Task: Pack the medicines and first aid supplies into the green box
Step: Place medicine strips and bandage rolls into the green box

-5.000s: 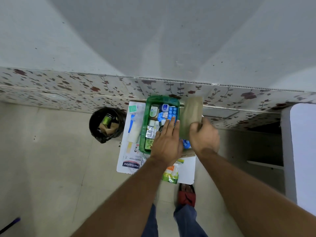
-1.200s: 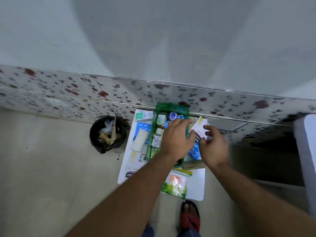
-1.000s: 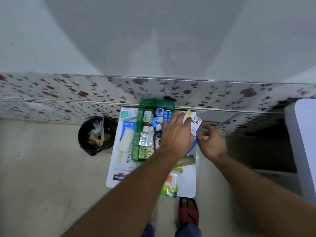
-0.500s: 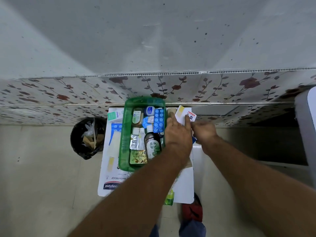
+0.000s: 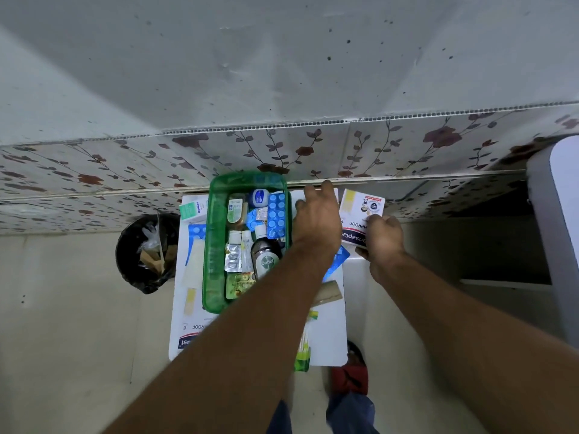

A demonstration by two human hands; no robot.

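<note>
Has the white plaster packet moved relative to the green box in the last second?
Yes. The plaster packet, held by the right hand, has gone rightward, away from the green box; a gap now separates them.

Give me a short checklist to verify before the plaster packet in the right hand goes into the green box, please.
1. Grip on the plaster packet: the right hand holds its near end. Ok.
2. Green box steady: it rests on the white table. Ok.
3. Free room inside the box: the Dettol bottle, blue tablet strip and other items nearly fill it. Not ok.
4. Path to the box: the left hand is between packet and box. Not ok.
5. Items left outside: the teal carton lies beside the box. Not ok.
6. Whether the left hand holds anything: cannot tell.
</note>
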